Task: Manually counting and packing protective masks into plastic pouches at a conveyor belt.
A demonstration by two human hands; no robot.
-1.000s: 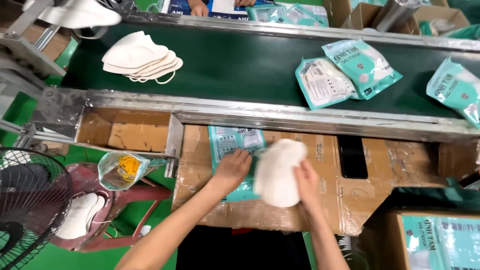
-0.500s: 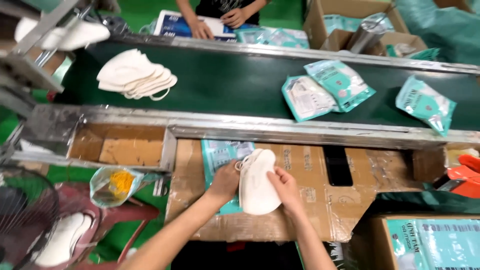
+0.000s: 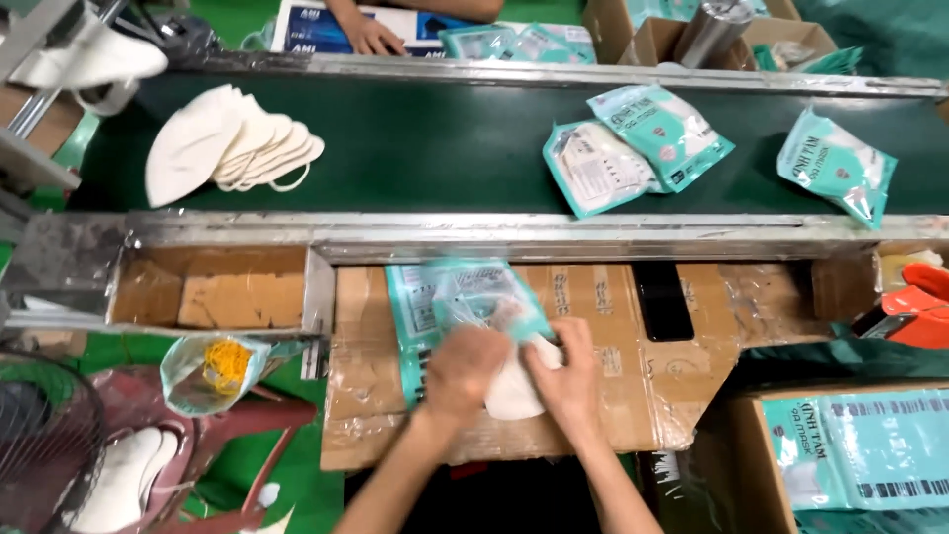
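While half a second ago folded white fabric mask (image 3: 514,391) lay bare between palms, now left hand (image 3: 465,368) and right hand (image 3: 571,381) pinch it, nose end inside clear teal-printed plastic pouch (image 3: 484,295) on cardboard-covered worktop (image 3: 613,396); bagging under way.

The white mask (image 3: 514,391) is mostly hidden under the left hand (image 3: 465,368) and right hand (image 3: 570,374), and the teal pouch (image 3: 484,297) above them is blurred by motion. Another person's hand (image 3: 371,38) across the belt is cut off by the top edge. The carton of pouches (image 3: 850,460) runs off the right and bottom edges; the orange tool (image 3: 919,311) is cut by the right edge
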